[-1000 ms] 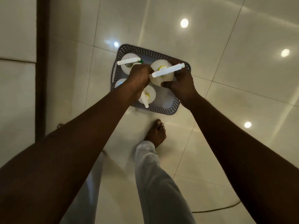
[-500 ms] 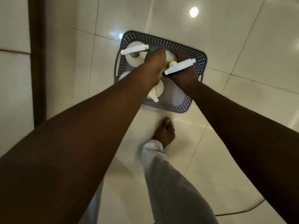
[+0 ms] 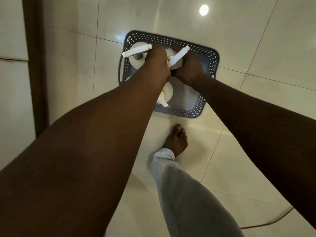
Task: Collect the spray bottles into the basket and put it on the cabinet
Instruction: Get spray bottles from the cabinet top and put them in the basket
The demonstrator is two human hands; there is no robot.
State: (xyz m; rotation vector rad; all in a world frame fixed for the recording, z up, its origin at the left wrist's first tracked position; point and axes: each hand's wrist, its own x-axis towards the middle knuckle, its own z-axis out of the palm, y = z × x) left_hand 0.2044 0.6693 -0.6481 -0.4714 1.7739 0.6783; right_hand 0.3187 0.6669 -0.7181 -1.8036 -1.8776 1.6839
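**Both hands down in the basket among the bottles**

Your dark grey perforated plastic basket (image 3: 209,53) sits on the glossy cream floor tiles (image 3: 256,40), at 12 o'clock from your bare foot (image 3: 176,142). At least 3 white plastic spray bottles stand inside it. The bottle with the dark collar (image 3: 136,59) is at the basket's 10 o'clock corner, its long nozzle lying sideways. Your left hand (image 3: 158,63) is curled beside this bottle; whether its fingers clamp anything cannot be told. Your right hand (image 3: 189,68) is wrapped closed around the yellow-collared bottle (image 3: 177,57) near the basket's centre, at 12 o'clock, nozzle pointing toward 2 o'clock. A second yellow-collared bottle (image 3: 166,94) stands untouched at 6 o'clock, partly under your left forearm. The grey trouser leg (image 3: 188,194) fills the lower frame.
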